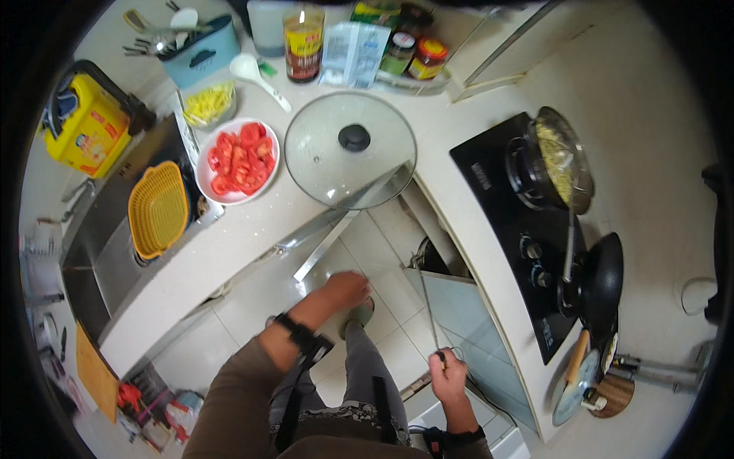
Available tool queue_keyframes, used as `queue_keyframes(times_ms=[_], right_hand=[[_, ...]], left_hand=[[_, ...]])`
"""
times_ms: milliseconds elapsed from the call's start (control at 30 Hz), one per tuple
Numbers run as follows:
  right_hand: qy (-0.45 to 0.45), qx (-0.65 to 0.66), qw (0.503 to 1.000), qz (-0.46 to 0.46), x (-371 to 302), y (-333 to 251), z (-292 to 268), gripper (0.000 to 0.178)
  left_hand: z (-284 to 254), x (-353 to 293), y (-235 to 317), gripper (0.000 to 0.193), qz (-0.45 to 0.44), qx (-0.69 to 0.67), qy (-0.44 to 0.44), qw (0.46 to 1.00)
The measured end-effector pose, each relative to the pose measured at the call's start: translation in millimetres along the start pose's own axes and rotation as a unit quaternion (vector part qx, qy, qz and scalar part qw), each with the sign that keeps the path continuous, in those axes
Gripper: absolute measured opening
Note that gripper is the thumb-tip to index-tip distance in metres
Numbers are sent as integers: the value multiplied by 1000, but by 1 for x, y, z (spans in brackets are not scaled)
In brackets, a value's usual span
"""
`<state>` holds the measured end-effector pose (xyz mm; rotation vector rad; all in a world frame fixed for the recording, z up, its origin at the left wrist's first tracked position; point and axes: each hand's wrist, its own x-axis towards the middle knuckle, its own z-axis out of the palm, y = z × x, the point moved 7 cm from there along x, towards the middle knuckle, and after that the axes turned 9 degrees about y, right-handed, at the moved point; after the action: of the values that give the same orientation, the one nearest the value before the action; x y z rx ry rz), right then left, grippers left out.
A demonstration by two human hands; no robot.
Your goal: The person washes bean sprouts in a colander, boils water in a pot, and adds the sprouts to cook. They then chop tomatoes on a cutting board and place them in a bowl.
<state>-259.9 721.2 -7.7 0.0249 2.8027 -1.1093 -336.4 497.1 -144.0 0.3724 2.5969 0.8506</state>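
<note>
My left hand (345,291) hangs above the tiled floor with its fingers curled in, and nothing shows in it. Just beyond it, a shiny metal strip (327,246) slants from under the counter edge. On the right, my right hand (449,375) is closed around the near end of a long thin rod (429,307) with a dark tip. The rod's far end reaches an opened lower cabinet with a dark round pot-like thing (436,255) inside. On the counter ahead lie a glass lid (321,153) with a black knob and a white bowl (200,174) of cut tomatoes (243,157).
A frosted cabinet door (466,321) stands open beside my right hand. Further right, a pan (585,180) of yellowish food with a ladle sits on the black stove (497,172), near a dark wok (604,275). The sink (99,252) holds a yellow basket (157,210). Jars and bottles line the back.
</note>
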Motion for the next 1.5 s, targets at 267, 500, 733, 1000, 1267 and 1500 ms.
queue_keyframes(times_ms=[267,500,733,1000,1267,1500], right_hand=[[-79,133,949,275,15,134,35,48],[-58,142,937,314,43,172,74,53],[-52,157,941,296,55,178,76,53],[-62,185,937,290,56,182,72,49],[-92,170,941,279,52,173,67,51],[-93,177,953,228,42,145,54,58]], left_hand=[[39,190,-41,14,-54,-93,208,972],[55,256,-47,17,-10,-83,263,961],[17,342,-37,29,27,29,517,855],[25,389,-55,28,-14,16,468,884],[17,368,-50,27,35,-13,443,896],[9,330,-29,27,111,-49,456,882]])
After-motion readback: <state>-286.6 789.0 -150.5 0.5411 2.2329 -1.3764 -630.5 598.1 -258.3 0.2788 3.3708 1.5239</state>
